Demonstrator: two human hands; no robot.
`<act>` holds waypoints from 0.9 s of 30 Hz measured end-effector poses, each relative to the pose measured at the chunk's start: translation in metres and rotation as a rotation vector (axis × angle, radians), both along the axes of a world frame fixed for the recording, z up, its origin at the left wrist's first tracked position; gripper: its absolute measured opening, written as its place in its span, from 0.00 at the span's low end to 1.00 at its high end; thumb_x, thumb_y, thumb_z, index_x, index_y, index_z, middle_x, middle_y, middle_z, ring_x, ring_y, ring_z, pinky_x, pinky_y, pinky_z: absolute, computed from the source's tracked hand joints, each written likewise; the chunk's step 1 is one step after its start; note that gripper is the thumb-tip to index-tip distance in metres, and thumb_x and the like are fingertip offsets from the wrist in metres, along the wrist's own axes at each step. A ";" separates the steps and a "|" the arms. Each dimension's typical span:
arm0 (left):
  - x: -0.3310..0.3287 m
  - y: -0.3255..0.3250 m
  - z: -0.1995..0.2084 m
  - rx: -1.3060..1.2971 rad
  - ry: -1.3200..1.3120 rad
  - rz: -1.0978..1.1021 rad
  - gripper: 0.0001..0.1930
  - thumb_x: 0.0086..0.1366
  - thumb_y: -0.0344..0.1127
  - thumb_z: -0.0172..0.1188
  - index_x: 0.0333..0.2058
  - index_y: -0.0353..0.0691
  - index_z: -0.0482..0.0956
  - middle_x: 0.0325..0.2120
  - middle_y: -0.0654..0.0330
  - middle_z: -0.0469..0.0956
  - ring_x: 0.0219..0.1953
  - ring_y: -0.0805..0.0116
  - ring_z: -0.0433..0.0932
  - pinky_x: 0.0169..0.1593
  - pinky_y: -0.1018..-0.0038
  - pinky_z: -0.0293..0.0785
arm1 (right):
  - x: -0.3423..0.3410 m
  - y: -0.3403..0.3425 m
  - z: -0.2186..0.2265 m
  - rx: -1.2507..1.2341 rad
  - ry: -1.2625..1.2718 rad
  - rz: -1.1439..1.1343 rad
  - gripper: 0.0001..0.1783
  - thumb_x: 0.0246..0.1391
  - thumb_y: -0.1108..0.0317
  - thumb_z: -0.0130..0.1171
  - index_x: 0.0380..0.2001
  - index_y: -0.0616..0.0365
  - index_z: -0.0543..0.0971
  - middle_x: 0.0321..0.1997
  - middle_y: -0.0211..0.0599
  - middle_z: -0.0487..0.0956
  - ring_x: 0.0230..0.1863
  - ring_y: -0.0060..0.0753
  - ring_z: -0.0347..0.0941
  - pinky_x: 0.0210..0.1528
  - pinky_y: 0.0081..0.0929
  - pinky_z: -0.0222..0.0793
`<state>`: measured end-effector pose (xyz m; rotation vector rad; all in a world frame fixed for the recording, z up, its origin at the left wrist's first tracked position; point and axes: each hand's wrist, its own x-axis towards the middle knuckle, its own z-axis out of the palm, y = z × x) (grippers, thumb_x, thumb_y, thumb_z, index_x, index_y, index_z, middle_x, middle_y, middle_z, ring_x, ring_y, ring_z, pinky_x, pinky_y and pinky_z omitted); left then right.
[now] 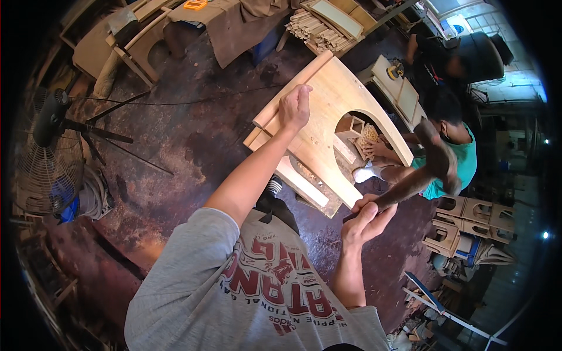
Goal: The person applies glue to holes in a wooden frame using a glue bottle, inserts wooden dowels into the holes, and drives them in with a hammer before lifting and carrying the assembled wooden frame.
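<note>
My right hand (367, 223) is wrapped round the wooden handle of a hammer (438, 157), whose worn brown head is raised to the right. Pale and unpainted, a wooden furniture piece (319, 111) with a large arched cut-out stands in front of me. Above its broad panel, near the rounded rail at the left end, my left hand (294, 108) is closed in a fist; its curled fingers hide whatever may be in them. Small marks or wood bits dot the panel's near side.
A person in a green shirt (465, 155) crouches close on the right, one hand by the cut-out. A standing fan (50, 123) is at left. Stacked wood strips (316, 29) lie at the back. Arched wooden frames (468, 216) stand at right. A cable crosses the floor.
</note>
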<state>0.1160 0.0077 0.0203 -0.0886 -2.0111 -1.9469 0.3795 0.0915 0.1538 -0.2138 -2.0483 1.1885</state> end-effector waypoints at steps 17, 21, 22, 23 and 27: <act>0.000 0.002 0.004 -0.006 -0.028 -0.023 0.25 0.75 0.52 0.44 0.40 0.39 0.84 0.33 0.46 0.84 0.38 0.46 0.84 0.43 0.60 0.77 | -0.002 0.007 0.000 0.047 -0.007 0.035 0.29 0.70 0.65 0.46 0.69 0.69 0.59 0.29 0.34 0.75 0.26 0.20 0.67 0.27 0.19 0.63; -0.001 0.009 -0.001 0.025 0.046 0.021 0.25 0.76 0.52 0.43 0.40 0.38 0.84 0.22 0.48 0.78 0.29 0.54 0.80 0.37 0.63 0.72 | 0.014 0.016 -0.048 0.303 -0.788 -0.046 0.28 0.67 0.64 0.51 0.67 0.58 0.67 0.47 0.70 0.80 0.47 0.64 0.82 0.48 0.48 0.76; -0.002 0.009 0.001 0.015 0.025 0.010 0.25 0.76 0.52 0.44 0.40 0.38 0.84 0.24 0.48 0.79 0.30 0.53 0.80 0.38 0.63 0.72 | 0.006 0.020 -0.058 0.308 -0.977 -0.043 0.27 0.68 0.62 0.50 0.69 0.52 0.67 0.47 0.68 0.81 0.48 0.70 0.79 0.52 0.52 0.74; -0.003 0.009 0.003 0.005 0.005 -0.003 0.25 0.76 0.51 0.44 0.40 0.38 0.84 0.25 0.47 0.80 0.31 0.52 0.81 0.38 0.63 0.73 | 0.008 0.027 -0.059 0.265 -0.965 -0.038 0.27 0.68 0.62 0.50 0.69 0.52 0.67 0.46 0.67 0.81 0.48 0.72 0.78 0.53 0.54 0.73; 0.002 0.007 0.000 0.007 0.039 0.013 0.24 0.76 0.50 0.44 0.40 0.38 0.84 0.26 0.47 0.81 0.31 0.51 0.82 0.39 0.63 0.73 | 0.004 0.017 -0.027 0.135 -0.872 -0.095 0.26 0.70 0.62 0.50 0.69 0.50 0.67 0.40 0.62 0.82 0.41 0.54 0.81 0.46 0.44 0.75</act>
